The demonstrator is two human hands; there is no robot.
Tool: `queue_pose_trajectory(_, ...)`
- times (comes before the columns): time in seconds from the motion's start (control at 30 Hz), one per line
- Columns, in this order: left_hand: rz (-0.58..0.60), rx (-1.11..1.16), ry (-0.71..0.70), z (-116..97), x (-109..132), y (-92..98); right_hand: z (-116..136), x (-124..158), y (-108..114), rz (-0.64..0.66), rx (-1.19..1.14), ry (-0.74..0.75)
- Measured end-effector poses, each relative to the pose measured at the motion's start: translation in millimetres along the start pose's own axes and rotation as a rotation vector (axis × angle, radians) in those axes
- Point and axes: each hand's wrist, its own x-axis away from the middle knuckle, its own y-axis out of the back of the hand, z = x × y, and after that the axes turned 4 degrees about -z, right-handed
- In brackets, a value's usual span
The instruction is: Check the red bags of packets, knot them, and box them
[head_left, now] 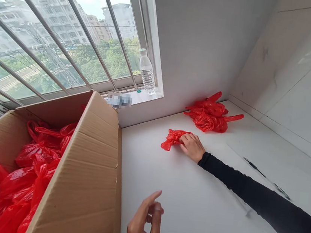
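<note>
At the middle of the white tabletop, my right hand has its fingers closed on the near end of a small crumpled red plastic bag. Its fingertips are partly hidden in the folds. Just behind it, against the wall, lies a bigger heap of red plastic bags with handle loops sticking out. My left hand is raised at the bottom of the view, holding nothing. Its index finger and thumb are apart, and the other fingers are loosely curled.
An open cardboard box on the left contains several red plastic bags. A water bottle stands on the sill by the barred window, near a blurred item. Beyond my right sleeve lies a black pen.
</note>
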Motion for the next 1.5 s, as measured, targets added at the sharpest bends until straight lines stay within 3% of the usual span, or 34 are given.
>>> queue_pose_trajectory(0.07,0.004,-0.003,-0.067,-1,-6,-2.8,16,40,11,0.032,-0.040,0.062)
queue_pose_trajectory(0.2,0.048,-0.111,-0.354,-4,-14,-12.2,46,110,35,0.084,-0.139,0.102)
queue_pose_trajectory(0.37,0.258,-0.258,-0.317,22,-18,-36.0,63,152,60,0.155,-0.250,0.101)
queue_pose_trajectory(0.53,0.330,-0.248,-0.228,38,-15,-44.7,67,153,74,0.212,-0.379,0.030)
queue_pose_trajectory(0.83,0.340,-0.129,-0.076,30,-11,-39.3,69,146,61,0.233,-0.394,0.003)
queue_pose_trajectory(1.1,0.225,-0.073,0.087,42,-16,-23.5,53,144,70,0.215,-0.394,-0.090)
queue_pose_trajectory(1.23,0.197,-0.087,0.043,39,-15,-21.1,54,141,73,0.211,-0.415,-0.107)
queue_pose_trajectory(1.4,0.225,-0.107,-0.076,30,-12,-30.9,61,140,72,0.216,-0.439,-0.113)
queue_pose_trajectory(1.5,0.124,-0.117,-0.043,34,-17,-29.5,56,143,72,0.207,-0.442,-0.151)
